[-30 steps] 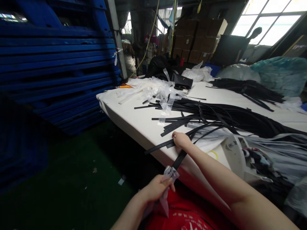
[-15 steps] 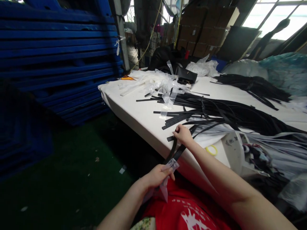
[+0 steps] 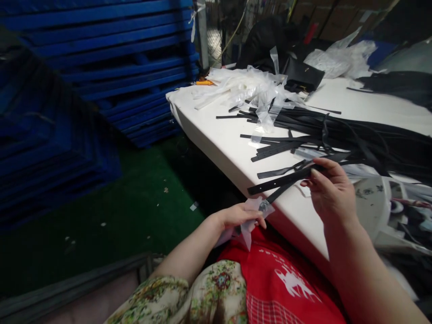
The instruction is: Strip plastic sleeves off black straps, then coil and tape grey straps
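My right hand point(image 3: 329, 191) is closed in a pinch on a long black strap point(image 3: 280, 180) that it holds above the near edge of the white table point(image 3: 216, 139). My left hand point(image 3: 238, 217) is closed on a small clear plastic sleeve point(image 3: 251, 220) near my lap, where a strap end enters the sleeve. A big heap of black straps point(image 3: 354, 139) lies on the table just beyond my right hand.
Crumpled clear plastic bags point(image 3: 249, 87) and a black pouch point(image 3: 302, 78) lie at the table's far end. Stacked blue pallets point(image 3: 101, 58) rise on the left over a green floor point(image 3: 135, 198). A white machine point(image 3: 381, 202) sits at right.
My right hand lifted the black strap off the table edge and drew it toward me. The view dropped and shifted right. My left hand kept its hold on the plastic sleeve.
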### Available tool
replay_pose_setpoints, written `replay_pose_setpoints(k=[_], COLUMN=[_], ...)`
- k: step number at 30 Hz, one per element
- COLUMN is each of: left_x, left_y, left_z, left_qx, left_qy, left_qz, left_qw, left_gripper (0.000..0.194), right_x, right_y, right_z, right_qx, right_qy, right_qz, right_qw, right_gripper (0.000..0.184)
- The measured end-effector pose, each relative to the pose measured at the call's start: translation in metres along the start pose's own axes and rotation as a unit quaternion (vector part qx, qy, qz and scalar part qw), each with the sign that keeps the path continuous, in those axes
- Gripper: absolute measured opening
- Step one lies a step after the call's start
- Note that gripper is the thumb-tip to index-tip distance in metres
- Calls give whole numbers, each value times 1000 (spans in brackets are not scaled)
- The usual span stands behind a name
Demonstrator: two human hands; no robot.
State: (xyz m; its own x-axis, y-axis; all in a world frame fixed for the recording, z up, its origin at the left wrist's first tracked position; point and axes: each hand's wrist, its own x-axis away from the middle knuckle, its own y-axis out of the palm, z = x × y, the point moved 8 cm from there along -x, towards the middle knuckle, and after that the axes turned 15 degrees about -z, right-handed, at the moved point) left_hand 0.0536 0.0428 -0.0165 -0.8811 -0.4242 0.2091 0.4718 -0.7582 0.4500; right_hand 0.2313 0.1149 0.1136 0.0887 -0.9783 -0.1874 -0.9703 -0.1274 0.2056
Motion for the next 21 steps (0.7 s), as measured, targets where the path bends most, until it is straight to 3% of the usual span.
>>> replay_pose_setpoints(k=[5,14,16,18,21], left_x=[3,1,-1,-1,5], left_y=[10,13,8,-3,-17], left_z=[-8,2,3,4,7], left_qx=[59,27,10,-28,-127], left_qy=[-60,-23,-16,-23,-86], left_qz=[-83,-77,-27,71,203], left_qw=[993,996,999,997,967], left_gripper=[46,46,45,46,48], right_x=[10,15,16,17,20], right_y=[-2,-6,-5,-3,3], right_z=[-13,-17,-22,-27,-27], right_qx=[44,63,63,50,27], right_qy=[-30,-47,-51,-61,-42], right_qz=[-16,-14,-22,-40,-75], right_qw=[998,997,996,996,996], right_gripper=[24,21,18,14,8])
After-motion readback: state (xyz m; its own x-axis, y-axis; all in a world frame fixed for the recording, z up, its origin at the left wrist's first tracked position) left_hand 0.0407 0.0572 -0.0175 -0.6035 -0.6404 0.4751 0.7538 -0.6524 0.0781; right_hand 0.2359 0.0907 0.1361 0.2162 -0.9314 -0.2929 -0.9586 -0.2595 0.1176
